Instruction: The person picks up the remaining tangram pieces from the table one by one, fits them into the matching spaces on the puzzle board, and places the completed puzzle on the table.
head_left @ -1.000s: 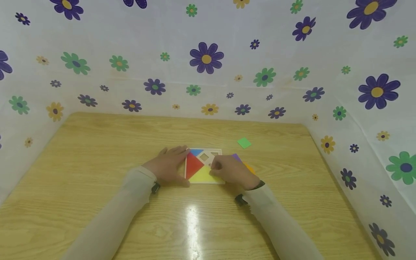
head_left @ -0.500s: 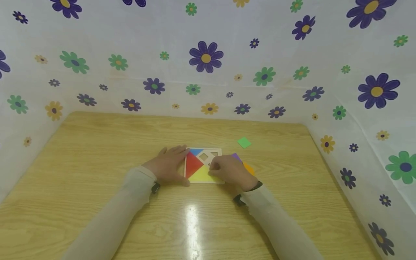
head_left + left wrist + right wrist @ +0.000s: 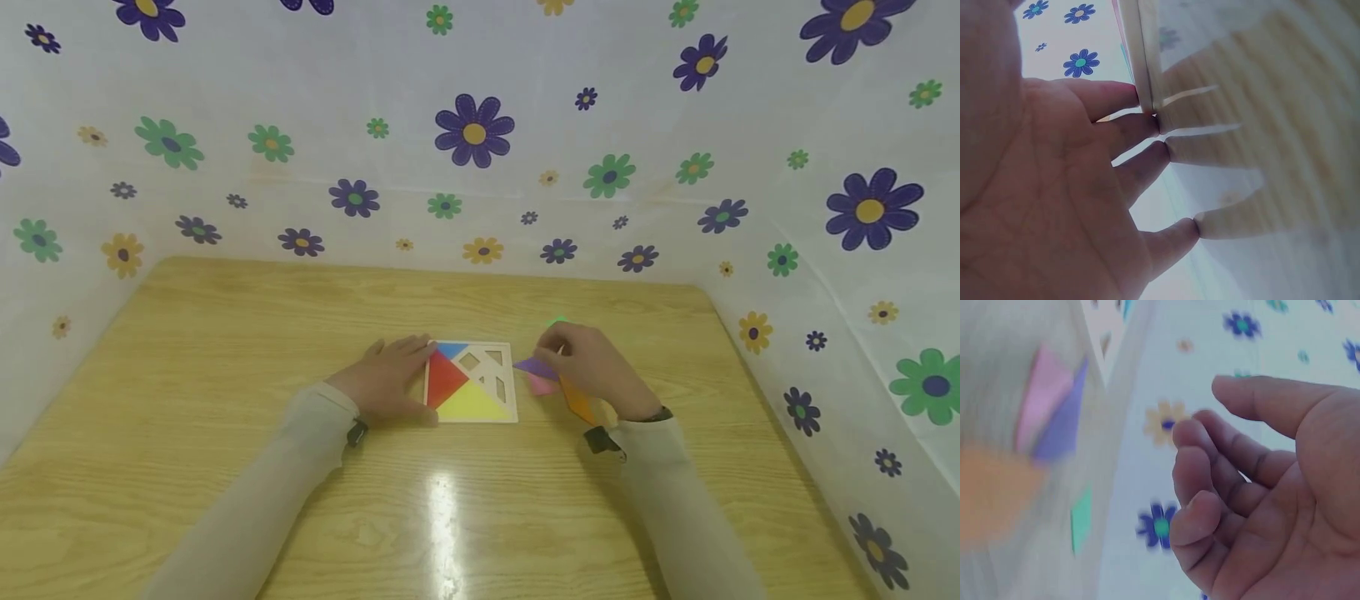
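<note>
A square tangram tray (image 3: 513,400) lies on the table in the head view, with red (image 3: 447,382), yellow (image 3: 471,406) and blue (image 3: 452,350) triangles set in it and several bare recesses at its right. My left hand (image 3: 386,383) rests at the tray's left edge, fingers extended. Over the loose pieces right of the tray is my right hand (image 3: 588,367); in the right wrist view its fingers bend loosely, thumb apart, with nothing between them. Below it lie a purple triangle (image 3: 536,367), overlapping a pink piece (image 3: 542,385), and an orange piece (image 3: 576,402).
A green piece (image 3: 1082,519) lies beyond the right hand, mostly covered by it in the head view. The wooden table (image 3: 300,308) has a white flower-printed cloth (image 3: 405,167) standing along its back and sides.
My right hand has moved right and away from the tray, from over its recesses to above the loose pieces. The tray's right side and the pink piece now show. My left hand stays put.
</note>
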`<state>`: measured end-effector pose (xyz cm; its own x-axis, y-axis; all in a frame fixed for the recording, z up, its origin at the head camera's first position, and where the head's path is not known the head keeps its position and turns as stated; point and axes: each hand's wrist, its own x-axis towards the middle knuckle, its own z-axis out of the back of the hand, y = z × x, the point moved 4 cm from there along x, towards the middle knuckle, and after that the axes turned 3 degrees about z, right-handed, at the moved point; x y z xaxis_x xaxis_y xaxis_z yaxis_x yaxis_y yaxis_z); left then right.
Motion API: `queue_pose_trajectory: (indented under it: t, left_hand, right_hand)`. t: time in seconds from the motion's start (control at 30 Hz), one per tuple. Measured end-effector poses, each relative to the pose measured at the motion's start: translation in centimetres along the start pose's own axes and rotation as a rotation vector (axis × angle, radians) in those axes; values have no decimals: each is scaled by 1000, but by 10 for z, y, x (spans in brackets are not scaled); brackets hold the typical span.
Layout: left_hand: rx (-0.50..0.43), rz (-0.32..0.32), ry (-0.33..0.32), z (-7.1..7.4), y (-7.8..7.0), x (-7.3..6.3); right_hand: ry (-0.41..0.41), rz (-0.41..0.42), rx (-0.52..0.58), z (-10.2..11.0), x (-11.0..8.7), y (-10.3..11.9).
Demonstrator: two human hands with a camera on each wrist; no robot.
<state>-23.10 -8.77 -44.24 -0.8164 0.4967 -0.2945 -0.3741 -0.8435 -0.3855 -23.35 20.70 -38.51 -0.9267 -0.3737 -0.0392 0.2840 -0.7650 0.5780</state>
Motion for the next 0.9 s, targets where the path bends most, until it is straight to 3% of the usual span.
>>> queue_pose_trajectory:
  t: [0.17, 0.47, 0.9]
  left_hand:
    - [-18, 4, -4, 2, 1, -1]
    - [-39, 23, -18, 2, 2, 0]
    - [-34, 45, -9, -1, 2, 2]
  right_hand:
    - [-68, -47, -93, 23, -7, -16]
    - [38, -148, -197, 26, -10, -28]
    - [144, -220, -152, 18, -13, -33]
